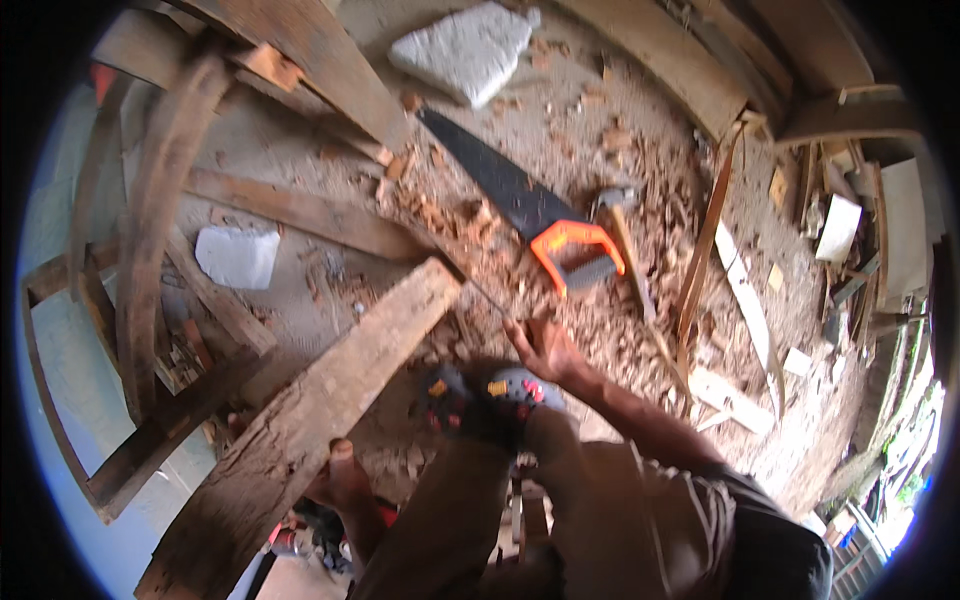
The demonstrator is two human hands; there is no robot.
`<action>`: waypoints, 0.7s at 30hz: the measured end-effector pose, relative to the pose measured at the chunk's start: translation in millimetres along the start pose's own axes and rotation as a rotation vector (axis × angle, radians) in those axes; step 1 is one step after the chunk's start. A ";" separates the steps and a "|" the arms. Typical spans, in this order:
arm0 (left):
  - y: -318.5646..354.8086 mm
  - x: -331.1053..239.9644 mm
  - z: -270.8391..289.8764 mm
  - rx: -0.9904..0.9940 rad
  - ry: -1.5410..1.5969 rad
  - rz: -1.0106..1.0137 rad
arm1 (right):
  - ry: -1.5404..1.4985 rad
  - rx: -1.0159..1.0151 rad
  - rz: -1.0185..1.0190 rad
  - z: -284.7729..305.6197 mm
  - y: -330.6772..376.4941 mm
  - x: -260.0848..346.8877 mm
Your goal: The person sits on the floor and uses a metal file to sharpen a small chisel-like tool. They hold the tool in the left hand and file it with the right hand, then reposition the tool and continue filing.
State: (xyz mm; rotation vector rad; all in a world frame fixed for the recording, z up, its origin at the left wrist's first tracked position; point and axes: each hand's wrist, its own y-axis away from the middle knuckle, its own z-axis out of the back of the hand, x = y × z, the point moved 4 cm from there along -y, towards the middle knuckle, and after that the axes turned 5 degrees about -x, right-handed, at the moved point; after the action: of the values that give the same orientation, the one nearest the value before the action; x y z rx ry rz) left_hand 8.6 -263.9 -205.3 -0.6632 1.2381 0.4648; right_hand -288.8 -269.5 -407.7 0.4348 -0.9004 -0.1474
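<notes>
Right now the right hand (545,345) is spread open, palm up, touching nothing, just below the handsaw (520,195) lying on the sawdust-covered floor (300,150). Saw's long axis runs diagonally: orange handle near the hand, blade tip pointing up-left. Left hand (340,480) grips the edge of the wooden plank (330,390).

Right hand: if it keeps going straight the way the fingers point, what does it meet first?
Probably the handsaw: the right hand points up toward its orange handle, only wood chips between.
</notes>
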 end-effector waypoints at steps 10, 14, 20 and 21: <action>12.1 10.0 76.0 -0.081 -0.520 -0.122 | -0.032 0.024 0.004 11.4 2.4 71.5; -0.9 34.2 112.8 0.123 -0.713 -0.228 | 0.212 -0.125 0.556 -1.1 2.8 46.3; 23.8 68.9 145.7 -0.044 -0.652 0.267 | 0.086 -0.085 0.433 4.2 7.0 66.4; 24.4 62.2 144.0 -0.058 -0.784 0.280 | -0.094 -0.058 0.280 17.1 16.2 89.3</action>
State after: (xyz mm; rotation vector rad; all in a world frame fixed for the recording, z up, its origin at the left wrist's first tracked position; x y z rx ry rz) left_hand 111.2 -149.2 -244.1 -0.2938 0.5672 0.8941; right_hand -247.9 -287.1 -326.8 0.2456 -1.0371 0.0626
